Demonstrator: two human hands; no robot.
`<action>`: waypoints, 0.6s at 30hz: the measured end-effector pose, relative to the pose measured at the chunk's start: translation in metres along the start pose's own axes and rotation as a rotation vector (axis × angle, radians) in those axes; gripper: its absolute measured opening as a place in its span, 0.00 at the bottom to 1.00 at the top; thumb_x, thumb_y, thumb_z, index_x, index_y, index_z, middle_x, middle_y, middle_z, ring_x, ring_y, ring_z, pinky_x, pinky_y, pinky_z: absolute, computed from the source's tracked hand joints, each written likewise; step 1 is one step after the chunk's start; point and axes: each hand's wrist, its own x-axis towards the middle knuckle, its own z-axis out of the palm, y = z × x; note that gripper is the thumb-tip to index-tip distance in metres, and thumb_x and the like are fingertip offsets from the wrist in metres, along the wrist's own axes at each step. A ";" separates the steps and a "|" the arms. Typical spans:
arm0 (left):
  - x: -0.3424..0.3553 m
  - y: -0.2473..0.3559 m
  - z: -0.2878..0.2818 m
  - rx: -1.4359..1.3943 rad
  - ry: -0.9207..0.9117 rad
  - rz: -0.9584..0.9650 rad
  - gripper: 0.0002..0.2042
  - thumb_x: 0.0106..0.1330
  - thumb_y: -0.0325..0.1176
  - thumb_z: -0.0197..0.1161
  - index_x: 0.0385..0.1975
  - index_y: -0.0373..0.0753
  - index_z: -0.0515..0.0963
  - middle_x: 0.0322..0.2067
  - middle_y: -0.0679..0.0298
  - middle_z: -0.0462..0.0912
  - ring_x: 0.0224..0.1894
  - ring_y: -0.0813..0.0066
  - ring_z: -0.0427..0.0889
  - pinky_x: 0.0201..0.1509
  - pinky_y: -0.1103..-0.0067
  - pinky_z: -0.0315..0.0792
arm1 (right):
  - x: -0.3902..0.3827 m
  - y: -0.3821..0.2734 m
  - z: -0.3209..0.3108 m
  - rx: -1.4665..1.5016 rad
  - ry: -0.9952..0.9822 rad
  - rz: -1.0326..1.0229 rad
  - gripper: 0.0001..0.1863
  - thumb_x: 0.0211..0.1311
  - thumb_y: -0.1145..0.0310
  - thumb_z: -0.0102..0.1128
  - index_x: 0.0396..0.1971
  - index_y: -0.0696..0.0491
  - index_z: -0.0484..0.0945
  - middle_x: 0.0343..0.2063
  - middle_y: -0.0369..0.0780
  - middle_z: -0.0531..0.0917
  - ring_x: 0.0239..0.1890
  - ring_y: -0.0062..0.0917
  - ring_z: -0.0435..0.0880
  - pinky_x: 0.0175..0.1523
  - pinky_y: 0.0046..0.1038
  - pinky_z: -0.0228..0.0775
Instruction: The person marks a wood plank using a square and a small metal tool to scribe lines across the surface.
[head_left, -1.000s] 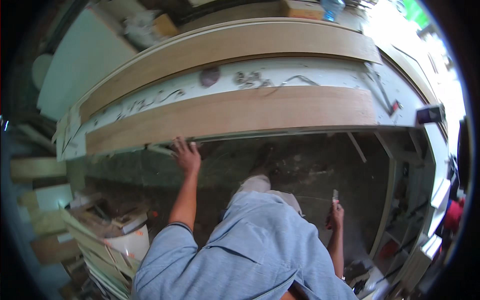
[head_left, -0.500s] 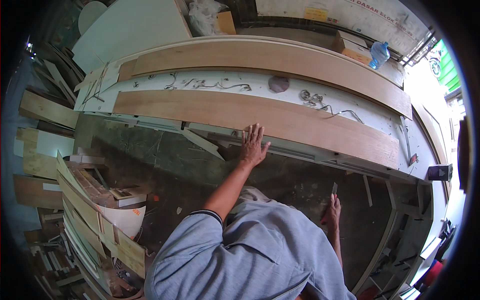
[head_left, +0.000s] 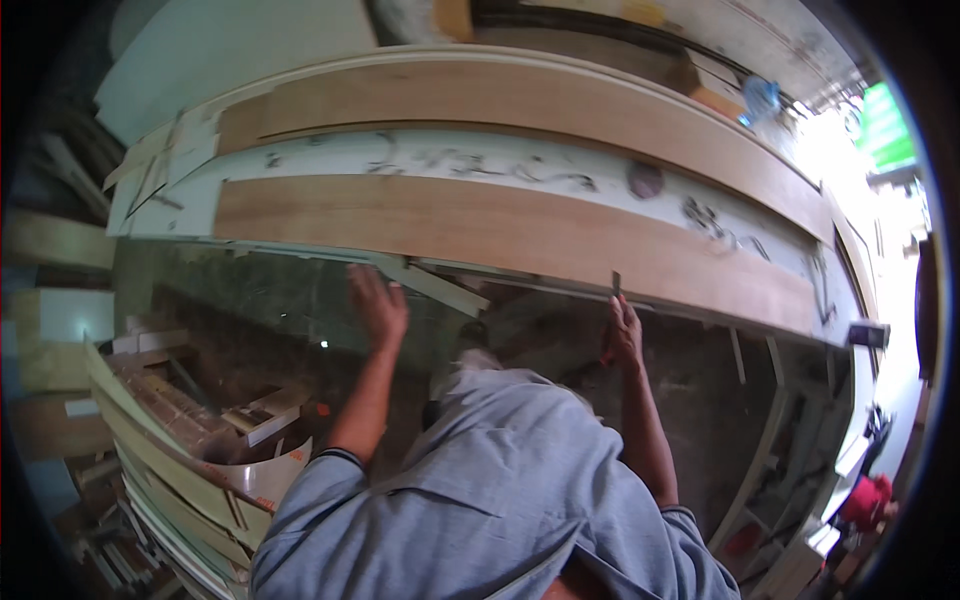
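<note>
The wooden strip (head_left: pixel 500 225) lies just beyond the fingers of the left hand (head_left: pixel 380 312), thumb spread apart, and the right hand (head_left: pixel 624 334), its fingers closed around the bladed tool (head_left: pixel 616 285), should keep the tip clear of them.

I have both arms reaching forward, bent at the elbows, the two hands well apart. My left hand (head_left: pixel 381 315) is back-upward, its left fingers (head_left: pixel 361 280) extended away from me and uncurled, with the thumb standing out to their right. The left wrist (head_left: pixel 387 345) lies just behind those fingers, and the left forearm (head_left: pixel 366 405) runs back and leftward. My right hand (head_left: pixel 624 338), to the right of the left fingers and slightly nearer me, has its right fingers (head_left: pixel 629 315) curled in a grip. Behind them, the right forearm (head_left: pixel 648 425) slopes back and rightward. Blur softens my left fingertips.
</note>
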 end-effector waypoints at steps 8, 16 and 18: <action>0.029 0.040 -0.010 -0.077 -0.291 0.263 0.46 0.65 0.43 0.66 0.79 0.39 0.46 0.79 0.50 0.43 0.81 0.47 0.43 0.81 0.52 0.44 | -0.019 -0.021 0.051 -0.065 0.048 0.033 0.20 0.77 0.49 0.54 0.32 0.50 0.74 0.18 0.30 0.72 0.16 0.17 0.72 0.22 0.26 0.68; 0.008 0.001 0.002 -0.171 -0.122 0.066 0.35 0.67 0.45 0.65 0.70 0.35 0.64 0.68 0.43 0.64 0.69 0.45 0.66 0.73 0.51 0.59 | -0.001 -0.031 0.014 0.336 0.178 0.069 0.14 0.76 0.53 0.57 0.36 0.48 0.76 0.25 0.33 0.75 0.23 0.20 0.76 0.26 0.26 0.72; 0.011 -0.004 0.019 -0.395 -0.105 -0.469 0.32 0.69 0.50 0.65 0.65 0.34 0.69 0.57 0.45 0.76 0.59 0.49 0.77 0.62 0.55 0.71 | 0.014 -0.039 0.003 0.439 0.098 0.079 0.15 0.75 0.56 0.59 0.38 0.53 0.74 0.28 0.37 0.77 0.27 0.24 0.80 0.31 0.29 0.77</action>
